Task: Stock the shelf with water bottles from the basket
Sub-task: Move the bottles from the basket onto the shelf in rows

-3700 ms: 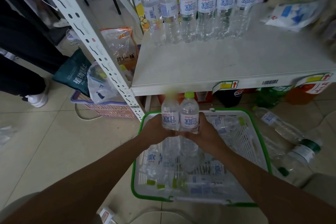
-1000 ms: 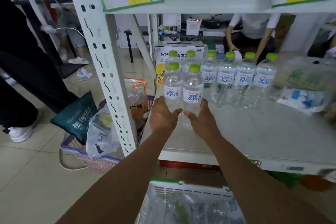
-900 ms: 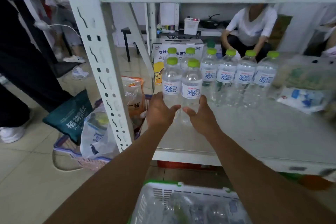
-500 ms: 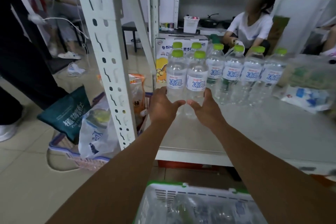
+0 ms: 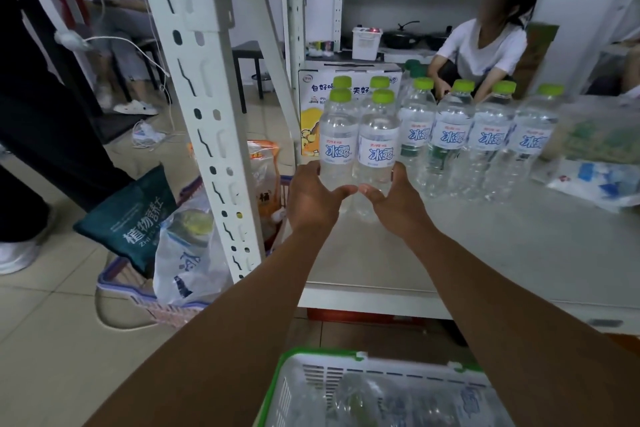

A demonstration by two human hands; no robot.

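Observation:
Two clear water bottles with green caps stand side by side on the grey shelf, just in front of the back row. My left hand grips the left bottle low on its body. The right bottle is held the same way by my right hand. Behind and to the right stands a row of several like bottles. The white basket with a green rim sits below at the frame's bottom, with more bottles lying in it.
A white perforated shelf post rises left of my hands. A pink basket with bags lies on the floor beside it. Plastic packets rest at the shelf's right. A person in white crouches behind the shelf.
Both hands lifted the two bottles out of the basket and carried them up and back onto the shelf, closer to the back row. My view has dropped lower, level with the shelf.

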